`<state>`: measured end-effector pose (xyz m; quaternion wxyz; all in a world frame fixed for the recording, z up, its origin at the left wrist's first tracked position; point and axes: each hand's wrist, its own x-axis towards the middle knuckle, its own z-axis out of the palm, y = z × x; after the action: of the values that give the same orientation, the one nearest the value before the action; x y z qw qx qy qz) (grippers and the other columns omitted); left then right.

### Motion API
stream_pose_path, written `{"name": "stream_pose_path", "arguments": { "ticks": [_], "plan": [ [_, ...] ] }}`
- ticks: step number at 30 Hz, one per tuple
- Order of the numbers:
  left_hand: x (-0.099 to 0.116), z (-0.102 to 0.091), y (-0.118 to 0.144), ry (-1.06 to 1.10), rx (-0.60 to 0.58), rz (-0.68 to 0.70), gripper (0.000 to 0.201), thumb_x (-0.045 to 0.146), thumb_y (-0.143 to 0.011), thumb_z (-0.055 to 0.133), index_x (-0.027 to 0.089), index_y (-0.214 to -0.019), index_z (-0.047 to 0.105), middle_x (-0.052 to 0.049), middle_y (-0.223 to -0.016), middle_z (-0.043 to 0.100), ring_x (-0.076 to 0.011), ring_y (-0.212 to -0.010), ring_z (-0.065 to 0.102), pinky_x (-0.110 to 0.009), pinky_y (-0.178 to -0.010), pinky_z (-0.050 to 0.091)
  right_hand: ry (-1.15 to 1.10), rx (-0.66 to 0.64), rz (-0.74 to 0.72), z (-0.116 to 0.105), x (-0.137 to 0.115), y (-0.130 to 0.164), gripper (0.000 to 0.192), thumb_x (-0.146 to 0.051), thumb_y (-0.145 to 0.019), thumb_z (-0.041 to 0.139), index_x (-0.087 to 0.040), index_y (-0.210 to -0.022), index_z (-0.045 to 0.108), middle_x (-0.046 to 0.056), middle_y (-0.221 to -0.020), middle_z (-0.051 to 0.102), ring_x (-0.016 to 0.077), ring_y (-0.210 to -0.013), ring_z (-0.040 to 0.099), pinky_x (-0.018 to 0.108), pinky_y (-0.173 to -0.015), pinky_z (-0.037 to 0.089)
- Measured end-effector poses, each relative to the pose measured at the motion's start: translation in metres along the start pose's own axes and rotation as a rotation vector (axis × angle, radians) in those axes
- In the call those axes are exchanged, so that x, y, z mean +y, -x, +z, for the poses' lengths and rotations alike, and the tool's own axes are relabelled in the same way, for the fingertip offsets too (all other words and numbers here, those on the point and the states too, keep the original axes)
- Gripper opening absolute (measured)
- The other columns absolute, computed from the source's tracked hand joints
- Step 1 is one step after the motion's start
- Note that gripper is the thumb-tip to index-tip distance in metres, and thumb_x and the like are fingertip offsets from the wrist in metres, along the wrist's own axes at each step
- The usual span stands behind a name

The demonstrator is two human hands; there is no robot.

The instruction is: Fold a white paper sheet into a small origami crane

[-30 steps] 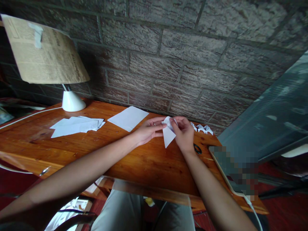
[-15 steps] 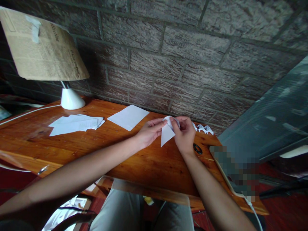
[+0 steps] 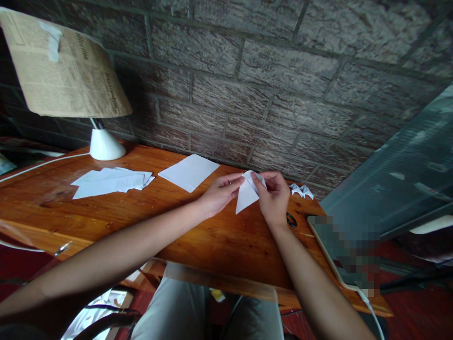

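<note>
A white folded paper (image 3: 247,194) is held up over the desk between my two hands, one pointed corner hanging down. My left hand (image 3: 220,194) pinches its left edge with thumb and fingers. On the other side, my right hand (image 3: 274,196) grips the upper right part, its thumb pressed on the front face near the folds. The fingers behind the paper are partly hidden. Small white folded paper pieces (image 3: 301,190) stand in a row just right of my right hand, and a dark ring-shaped object (image 3: 291,220) lies by that wrist.
A stack of white sheets (image 3: 189,173) lies near the wall, with loose paper strips (image 3: 112,182) left of it. A lamp (image 3: 106,144) stands at the back left of the wooden desk (image 3: 212,245). A tablet-like device (image 3: 339,250), partly blurred out, lies at the right edge with a cable.
Both hands keep hold of the folded paper. My right hand has shifted slightly right and covers more of the row of folded pieces.
</note>
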<state>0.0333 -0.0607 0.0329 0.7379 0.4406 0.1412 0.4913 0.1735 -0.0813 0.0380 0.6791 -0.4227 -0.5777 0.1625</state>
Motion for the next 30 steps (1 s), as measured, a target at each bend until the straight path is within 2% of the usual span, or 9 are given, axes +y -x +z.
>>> {"name": "stream_pose_path", "arguments": {
  "ticks": [12,23,30],
  "plan": [
    [0.0020,-0.0018,0.0000,-0.084,0.008,0.009,0.035,0.037,-0.070,0.080,0.017,-0.099,0.077,-0.008,-0.095,0.076,-0.0200,-0.090,0.066,-0.035,-0.089,0.047,0.066,-0.020,-0.018,-0.0035,0.0088,0.0031,0.019,-0.035,-0.080,0.071,-0.021,-0.087,0.060,0.001,-0.078,0.069,0.0173,-0.071,0.065,0.030,-0.068,0.051],
    [0.0042,0.0000,0.0000,-0.063,0.041,0.010,0.030,0.035,-0.068,0.081,0.018,-0.092,0.078,-0.007,-0.089,0.076,-0.0172,-0.082,0.066,-0.033,-0.085,0.048,0.103,-0.003,-0.060,-0.0035,0.0069,0.0043,0.017,-0.033,-0.080,0.070,-0.023,-0.089,0.061,0.001,-0.080,0.070,0.0184,-0.073,0.067,0.031,-0.071,0.053],
    [0.0043,0.0004,0.0002,-0.138,0.044,0.054,0.033,0.037,-0.070,0.079,0.018,-0.096,0.078,-0.006,-0.091,0.076,-0.0181,-0.085,0.066,-0.032,-0.086,0.047,0.136,-0.001,-0.072,-0.0026,0.0030,0.0063,0.017,-0.035,-0.080,0.070,-0.023,-0.090,0.061,0.002,-0.080,0.070,0.0189,-0.073,0.066,0.032,-0.070,0.053]
  ]
}}
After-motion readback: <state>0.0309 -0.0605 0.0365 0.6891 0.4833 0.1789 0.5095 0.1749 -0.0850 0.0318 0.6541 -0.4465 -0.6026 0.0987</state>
